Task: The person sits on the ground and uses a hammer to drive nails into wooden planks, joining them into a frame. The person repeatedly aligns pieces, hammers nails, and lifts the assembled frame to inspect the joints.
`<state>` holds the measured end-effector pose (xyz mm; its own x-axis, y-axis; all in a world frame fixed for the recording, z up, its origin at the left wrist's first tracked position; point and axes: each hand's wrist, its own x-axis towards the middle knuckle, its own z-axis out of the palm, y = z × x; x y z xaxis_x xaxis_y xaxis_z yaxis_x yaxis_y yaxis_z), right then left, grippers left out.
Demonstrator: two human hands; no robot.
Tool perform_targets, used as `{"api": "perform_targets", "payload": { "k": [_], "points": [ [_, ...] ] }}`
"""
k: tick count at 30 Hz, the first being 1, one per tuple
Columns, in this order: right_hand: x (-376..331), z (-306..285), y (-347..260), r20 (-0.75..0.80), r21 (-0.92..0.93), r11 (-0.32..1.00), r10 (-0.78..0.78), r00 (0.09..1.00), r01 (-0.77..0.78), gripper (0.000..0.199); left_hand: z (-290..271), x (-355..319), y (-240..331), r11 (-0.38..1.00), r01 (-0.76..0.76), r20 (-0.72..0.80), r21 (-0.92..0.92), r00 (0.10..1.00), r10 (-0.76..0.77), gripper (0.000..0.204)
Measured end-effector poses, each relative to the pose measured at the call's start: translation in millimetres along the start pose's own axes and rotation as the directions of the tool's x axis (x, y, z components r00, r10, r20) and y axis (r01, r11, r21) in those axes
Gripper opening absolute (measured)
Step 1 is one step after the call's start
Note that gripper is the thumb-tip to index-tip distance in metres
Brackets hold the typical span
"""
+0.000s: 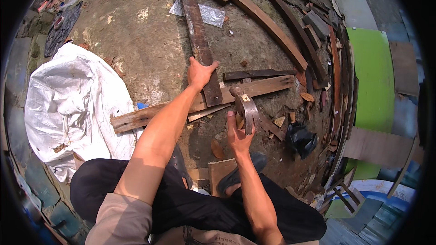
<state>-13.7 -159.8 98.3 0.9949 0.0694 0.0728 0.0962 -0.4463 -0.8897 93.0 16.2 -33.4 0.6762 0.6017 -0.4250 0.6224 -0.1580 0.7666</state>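
My left hand (200, 73) is closed around a long dark wooden plank (194, 25) that runs away from me. The plank's near end lies across a weathered board (268, 86) set crosswise on the ground. In my right hand (239, 139) is a claw hammer (246, 109), held upright close to the plank's end, its head apart from the plank. The hammer's handle is mostly hidden by the hand. Just beyond the crosswise board lies a short dark strip of wood (254, 74).
A white woven sack (77, 104) sits at the left. Curved timbers (268, 29) and wood scraps lie at the far right, near a green panel (372, 81). A black plastic bag (300, 140) is right of my right hand. Clear plastic sheeting (211, 15) lies beneath the plank.
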Motion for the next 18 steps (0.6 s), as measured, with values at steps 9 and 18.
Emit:
{"api": "perform_targets", "payload": {
  "k": [9, 18],
  "points": [
    [-12.6, 1.8, 17.5, 0.004, -0.044, 0.978, 0.204, 0.979, -0.204, 0.031, -6.1, -6.1, 12.0, 0.997, 0.035, 0.004, 0.074, 0.999, -0.035, 0.091],
    [-12.4, 10.8, 38.1, 0.124, -0.226, 0.883, 0.446, 0.887, -0.412, 0.041, -5.8, -5.8, 9.6, 0.996, 0.027, -0.019, 0.091, 0.999, -0.026, 0.094]
  ]
}}
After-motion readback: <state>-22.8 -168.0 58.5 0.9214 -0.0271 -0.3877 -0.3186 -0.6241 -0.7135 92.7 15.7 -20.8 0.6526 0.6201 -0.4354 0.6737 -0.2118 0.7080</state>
